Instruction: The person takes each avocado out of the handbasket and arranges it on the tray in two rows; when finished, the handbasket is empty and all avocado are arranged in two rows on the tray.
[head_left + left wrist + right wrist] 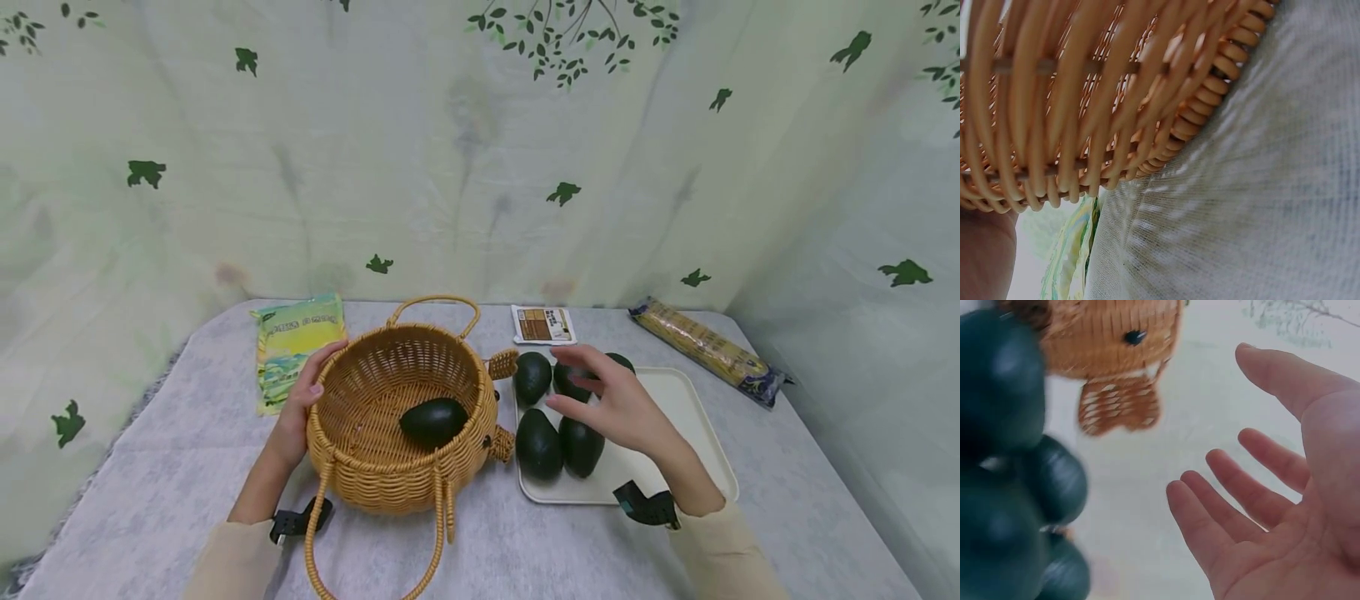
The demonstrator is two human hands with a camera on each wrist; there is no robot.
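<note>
A round wicker basket (405, 492) with two looped handles stands on the table, tipped a little toward me. One dark green avocado (433, 422) lies inside it. My left hand (302, 400) holds the basket's left side at the rim; in the left wrist view the weave (1072, 100) fills the upper left and hides most of the fingers. To the right, several avocados (538, 446) rest on a white tray (675, 408). Over them hovers my right hand (618, 404), thumb and fingers spread apart with nothing between them. The right wrist view shows that palm (1272, 562) beside blurred avocados (997, 387).
Behind the basket's left side lies a green and yellow packet (296, 342). A small brown and white packet (543, 325) sits behind the tray. Toward the back right is a long pack of noodles (705, 348). A patterned cloth (420, 167) hangs behind the table.
</note>
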